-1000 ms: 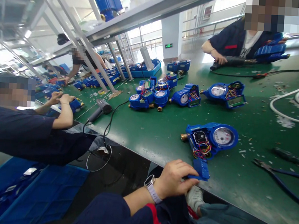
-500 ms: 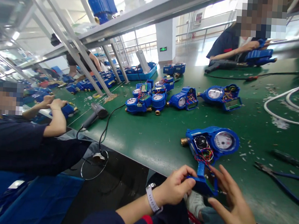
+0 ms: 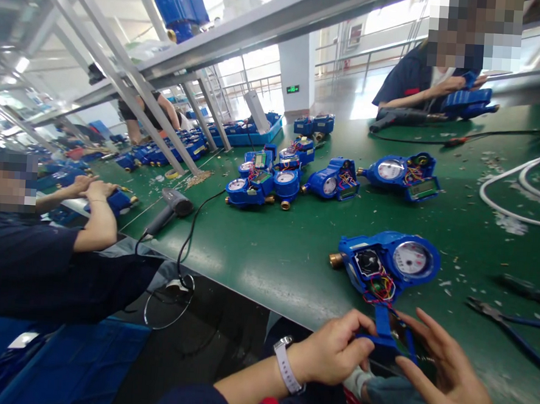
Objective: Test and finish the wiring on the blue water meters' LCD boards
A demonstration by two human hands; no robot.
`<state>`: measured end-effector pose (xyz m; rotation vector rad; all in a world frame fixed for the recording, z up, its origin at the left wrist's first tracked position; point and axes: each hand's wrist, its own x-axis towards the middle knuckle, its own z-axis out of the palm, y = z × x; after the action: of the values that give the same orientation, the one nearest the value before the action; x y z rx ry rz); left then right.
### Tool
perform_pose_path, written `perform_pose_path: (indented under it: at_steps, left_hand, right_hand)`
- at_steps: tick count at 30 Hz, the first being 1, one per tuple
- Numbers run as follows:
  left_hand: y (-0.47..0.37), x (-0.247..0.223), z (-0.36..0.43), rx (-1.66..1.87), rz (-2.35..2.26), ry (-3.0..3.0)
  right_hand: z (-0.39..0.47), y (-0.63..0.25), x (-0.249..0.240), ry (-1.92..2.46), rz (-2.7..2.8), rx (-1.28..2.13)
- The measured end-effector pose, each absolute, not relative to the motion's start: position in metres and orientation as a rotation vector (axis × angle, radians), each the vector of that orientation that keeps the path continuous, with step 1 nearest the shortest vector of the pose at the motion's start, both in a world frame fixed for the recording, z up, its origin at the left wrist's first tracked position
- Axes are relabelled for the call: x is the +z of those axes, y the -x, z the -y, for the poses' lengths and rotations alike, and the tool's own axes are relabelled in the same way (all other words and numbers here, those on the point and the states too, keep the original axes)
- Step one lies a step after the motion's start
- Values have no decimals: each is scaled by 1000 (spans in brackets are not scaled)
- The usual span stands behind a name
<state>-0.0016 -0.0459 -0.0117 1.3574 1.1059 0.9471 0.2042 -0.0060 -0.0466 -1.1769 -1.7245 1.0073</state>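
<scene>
A blue water meter (image 3: 378, 263) lies on the bench with its round dial to the right and a brass fitting to the left. Its wire compartment is uncovered, showing red and yellow wires. The hinged meter cover (image 3: 383, 343) hangs over the bench's near edge, joined to the body. My left hand (image 3: 334, 346) pinches the cover's left end between thumb and fingers. My right hand (image 3: 454, 372) spans the cover's right side, thumb at its lower corner and fingers along the far edge. The cover's inside is mostly hidden.
Several blue meters (image 3: 287, 185) stand farther back. Pliers (image 3: 496, 313) and a dark-handled tool (image 3: 525, 289) lie to the right, near a white hose (image 3: 493, 206). A grey scanner-like device (image 3: 171, 208) lies left. Co-workers sit left and across, handling meters.
Both hands and the cover have shifted slightly right and down in view, along with the meter. My right thumb has come up to the cover's corner. My left hand keeps its pinch.
</scene>
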Motion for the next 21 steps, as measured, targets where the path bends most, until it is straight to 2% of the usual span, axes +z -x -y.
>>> perform_pose_path:
  at_steps: [7,13,21]
  left_hand:
    - [7,-12,47,1038,-1364,-1704]
    - [7,-20,44,1093,-1433,-1882]
    - [10,-23,40,1156,-1523,-1908]
  right_hand:
    - [14,-199,-55,1272,1827,735]
    - [14,-184,-44,1057,1962,428]
    - [12,-174,-31,902,2035,330]
